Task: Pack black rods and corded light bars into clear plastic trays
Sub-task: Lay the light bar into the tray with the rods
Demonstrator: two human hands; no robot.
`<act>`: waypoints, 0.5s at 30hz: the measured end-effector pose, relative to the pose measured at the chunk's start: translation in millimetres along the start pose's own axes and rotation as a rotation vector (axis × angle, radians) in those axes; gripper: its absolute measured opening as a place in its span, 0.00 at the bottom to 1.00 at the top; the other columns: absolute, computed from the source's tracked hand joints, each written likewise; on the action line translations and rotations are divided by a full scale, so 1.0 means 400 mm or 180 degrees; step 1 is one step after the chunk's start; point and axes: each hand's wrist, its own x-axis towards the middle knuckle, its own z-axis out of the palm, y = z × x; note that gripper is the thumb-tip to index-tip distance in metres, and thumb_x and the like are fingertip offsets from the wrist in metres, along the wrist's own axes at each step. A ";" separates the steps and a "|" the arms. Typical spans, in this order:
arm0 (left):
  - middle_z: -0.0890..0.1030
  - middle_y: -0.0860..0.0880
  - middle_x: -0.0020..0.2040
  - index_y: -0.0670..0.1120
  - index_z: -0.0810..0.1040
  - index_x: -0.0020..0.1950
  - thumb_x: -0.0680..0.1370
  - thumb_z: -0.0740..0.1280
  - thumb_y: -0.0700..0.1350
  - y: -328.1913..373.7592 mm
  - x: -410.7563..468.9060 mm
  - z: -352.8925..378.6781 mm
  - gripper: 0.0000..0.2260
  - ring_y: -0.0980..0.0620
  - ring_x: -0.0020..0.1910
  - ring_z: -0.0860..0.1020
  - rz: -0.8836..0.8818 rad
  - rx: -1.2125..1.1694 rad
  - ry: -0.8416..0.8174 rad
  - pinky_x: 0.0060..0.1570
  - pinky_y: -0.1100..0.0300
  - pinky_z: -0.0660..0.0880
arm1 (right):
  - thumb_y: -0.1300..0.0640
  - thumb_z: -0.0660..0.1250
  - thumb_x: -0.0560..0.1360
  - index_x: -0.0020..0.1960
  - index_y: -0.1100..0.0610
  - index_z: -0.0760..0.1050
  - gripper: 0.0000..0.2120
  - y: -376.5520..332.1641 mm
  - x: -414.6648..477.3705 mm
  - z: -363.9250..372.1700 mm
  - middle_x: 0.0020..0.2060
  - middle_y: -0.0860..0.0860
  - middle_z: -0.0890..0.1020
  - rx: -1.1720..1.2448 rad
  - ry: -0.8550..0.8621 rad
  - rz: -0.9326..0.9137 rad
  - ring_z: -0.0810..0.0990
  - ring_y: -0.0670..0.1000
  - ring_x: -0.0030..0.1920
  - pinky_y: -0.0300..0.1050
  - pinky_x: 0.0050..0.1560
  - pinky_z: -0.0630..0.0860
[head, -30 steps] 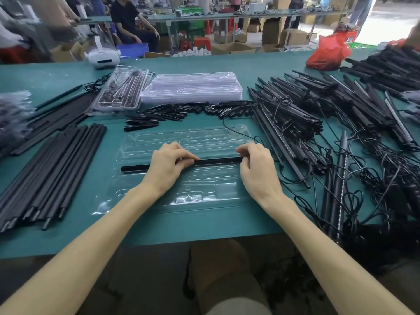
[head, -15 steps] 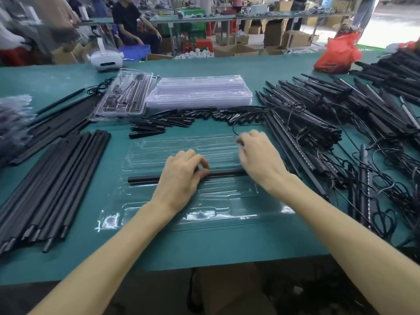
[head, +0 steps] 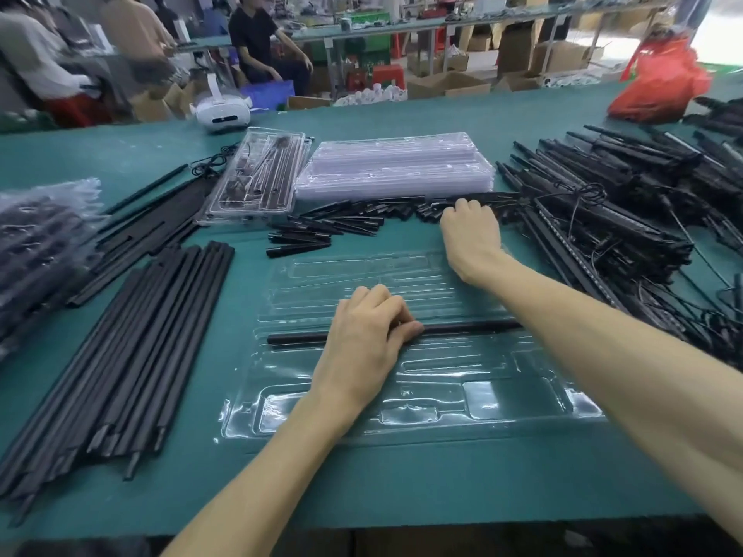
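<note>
A plain teal-green table covering [head: 402, 488] was seen throughout. Near the middle, a clear moulded plastic tray [head: 442, 412] was streaked with white glints, and a matt black rod [head: 462, 328] was laid across it. At the left, a bundle of long black rods [head: 132, 355] and a dark load wrapped in clear bubble film [head: 36, 243] were shown. Farther off, a stack of clear plastic trays [head: 394, 166] was rendered milky white. At the right, a heap of black corded light bars [head: 603, 211] was seen, one bar lined with pale dots. At the far edge, a red plastic bag [head: 659, 82], a white headset [head: 221, 110] and brown cardboard boxes [head: 446, 84] were visible.
</note>
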 end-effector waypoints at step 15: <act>0.74 0.58 0.42 0.50 0.78 0.44 0.78 0.71 0.52 -0.018 0.002 0.004 0.07 0.55 0.45 0.70 -0.0036 -0.0080 -0.0030 0.53 0.57 0.68 | 0.57 0.62 0.83 0.55 0.63 0.75 0.09 0.025 -0.096 -0.099 0.48 0.58 0.80 0.2252 0.1305 -0.0334 0.78 0.56 0.47 0.51 0.50 0.74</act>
